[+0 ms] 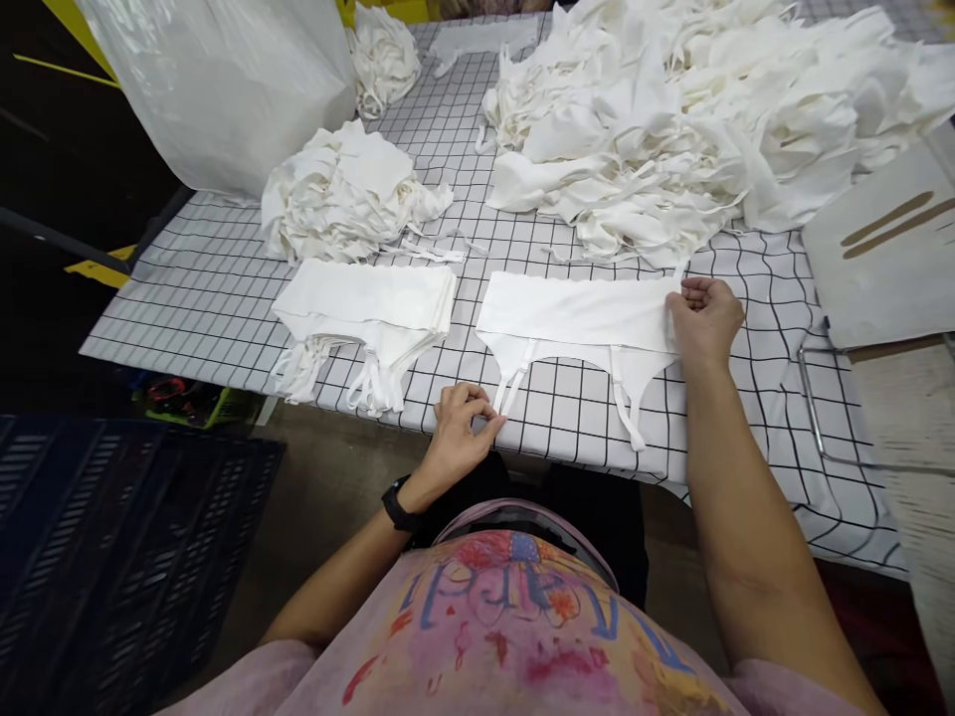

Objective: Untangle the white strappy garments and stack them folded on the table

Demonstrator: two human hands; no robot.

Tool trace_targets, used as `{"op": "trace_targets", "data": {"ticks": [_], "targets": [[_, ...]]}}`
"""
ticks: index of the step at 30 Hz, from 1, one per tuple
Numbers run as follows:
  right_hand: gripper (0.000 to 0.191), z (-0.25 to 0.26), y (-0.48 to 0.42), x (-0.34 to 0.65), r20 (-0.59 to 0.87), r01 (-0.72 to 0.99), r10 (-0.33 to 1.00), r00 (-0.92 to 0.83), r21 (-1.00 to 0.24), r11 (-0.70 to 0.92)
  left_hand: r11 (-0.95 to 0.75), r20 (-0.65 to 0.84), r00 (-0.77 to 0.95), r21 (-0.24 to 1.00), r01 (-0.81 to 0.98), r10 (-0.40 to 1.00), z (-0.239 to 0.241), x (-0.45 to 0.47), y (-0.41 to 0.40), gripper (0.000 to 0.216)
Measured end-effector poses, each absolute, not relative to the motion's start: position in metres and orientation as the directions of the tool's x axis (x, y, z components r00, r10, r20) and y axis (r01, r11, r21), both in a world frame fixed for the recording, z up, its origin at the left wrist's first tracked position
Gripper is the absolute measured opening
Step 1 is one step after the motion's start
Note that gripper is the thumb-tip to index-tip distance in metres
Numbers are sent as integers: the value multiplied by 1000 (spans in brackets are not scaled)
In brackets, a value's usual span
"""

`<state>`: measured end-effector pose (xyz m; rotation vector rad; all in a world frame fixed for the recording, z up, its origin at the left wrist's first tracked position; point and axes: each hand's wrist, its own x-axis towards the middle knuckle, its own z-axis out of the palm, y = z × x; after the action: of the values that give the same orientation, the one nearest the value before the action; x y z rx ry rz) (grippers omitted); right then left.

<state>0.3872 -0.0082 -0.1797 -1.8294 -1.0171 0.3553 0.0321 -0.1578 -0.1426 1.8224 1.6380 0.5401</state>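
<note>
A white strappy camisole point(578, 310) lies folded flat on the table, its wide band away from me and its thin straps towards me. At the table's front edge, my left hand point(464, 428) pinches the end of the camisole's left strap between thumb and fingers. My right hand point(707, 316) is closed on the right end of the band, near its upper corner. The right strap lies loose on the cloth. To the left is a neat stack of folded camisoles point(369, 298) with their straps hanging towards the front edge.
Behind the stack sits a heap of white garments point(339, 194); a much larger heap point(634, 129) fills the back right. A white plastic bag point(231, 89) stands back left. The checked tablecloth point(179, 288) is wrinkled at right, beside a white board point(887, 249). Dark crates point(111, 537) stand low left.
</note>
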Motion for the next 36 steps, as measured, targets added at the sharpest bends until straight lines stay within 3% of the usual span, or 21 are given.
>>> {"op": "trace_targets", "data": {"ticks": [7, 12, 15, 18, 22, 27, 36], "targets": [[18, -183, -6, 387, 214, 515, 769, 602, -840, -169, -84, -96, 195, 660, 746, 976, -141, 28, -157, 4], [17, -185, -5, 389, 229, 547, 787, 573, -822, -159, -258, 144, 214, 552, 793, 966, -136, 41, -164, 5], [16, -186, -5, 390, 222, 544, 786, 577, -822, -167, -475, 246, 410, 551, 686, 878, -134, 64, -168, 6], [16, -185, -5, 390, 224, 546, 788, 574, -822, -164, -655, 259, 632, 528, 541, 731, -136, 97, -166, 13], [17, -185, -7, 389, 233, 545, 787, 572, -824, -152, -808, 235, 785, 318, 495, 573, -141, 139, -158, 31], [16, -186, -7, 389, 251, 545, 779, 574, -827, -135, -879, 212, 853, 145, 455, 477, -148, 167, -152, 22], [17, -186, -8, 388, 235, 535, 777, 584, -831, -150, -931, 250, 897, 75, 358, 365, -160, 166, -154, 23]]}}
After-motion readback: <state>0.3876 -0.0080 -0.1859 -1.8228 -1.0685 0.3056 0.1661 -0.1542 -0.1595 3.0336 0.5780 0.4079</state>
